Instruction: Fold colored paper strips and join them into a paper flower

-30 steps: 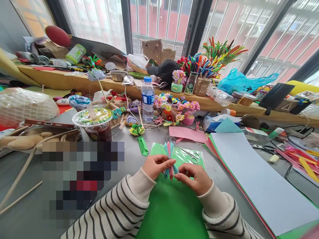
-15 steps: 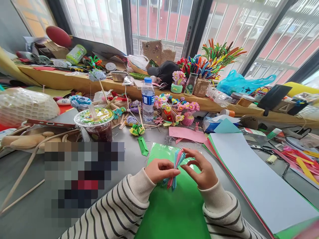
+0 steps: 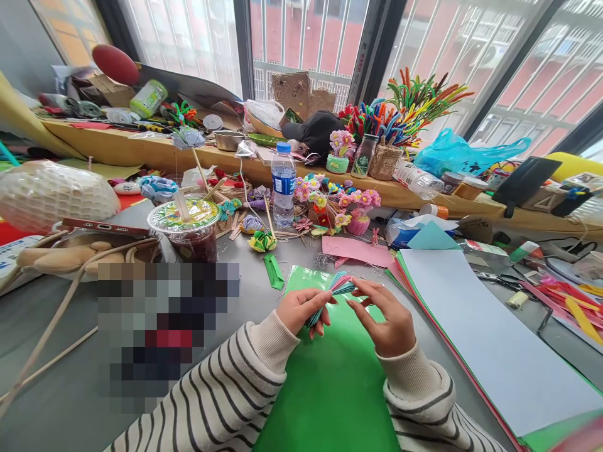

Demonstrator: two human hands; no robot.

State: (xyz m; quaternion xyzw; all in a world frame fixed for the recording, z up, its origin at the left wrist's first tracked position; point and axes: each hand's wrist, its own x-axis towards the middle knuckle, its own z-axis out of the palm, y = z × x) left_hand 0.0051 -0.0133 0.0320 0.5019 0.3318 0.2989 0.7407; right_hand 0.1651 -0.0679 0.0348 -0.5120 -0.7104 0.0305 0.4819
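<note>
My left hand [image 3: 305, 307] pinches a bundle of pleated blue and pink paper [image 3: 341, 284] around its narrow middle. The upper folds fan out to the right, and the lower end sticks out beneath my left fingers, partly hidden by them. Close on the right, my right hand [image 3: 389, 320] has its thumb and fingers apart. Its index fingertip meets the right edge of the upper fan. Both hands are above a glossy green sheet [image 3: 339, 389] that lies on the grey table [image 3: 226, 414].
White paper [image 3: 490, 326] tops a stack of coloured sheets at right, with scissors [image 3: 504, 279] beyond. A lidded drink cup [image 3: 193, 242], a water bottle [image 3: 283, 188], a green folded strip [image 3: 273, 271] and pink paper [image 3: 355, 250] lie ahead. A cluttered wooden ledge [image 3: 264, 160] runs behind.
The paper bundle has tilted, its upper fan swinging right and its lower end going left under my left hand. My left hand has turned with it. The view has shifted slightly.
</note>
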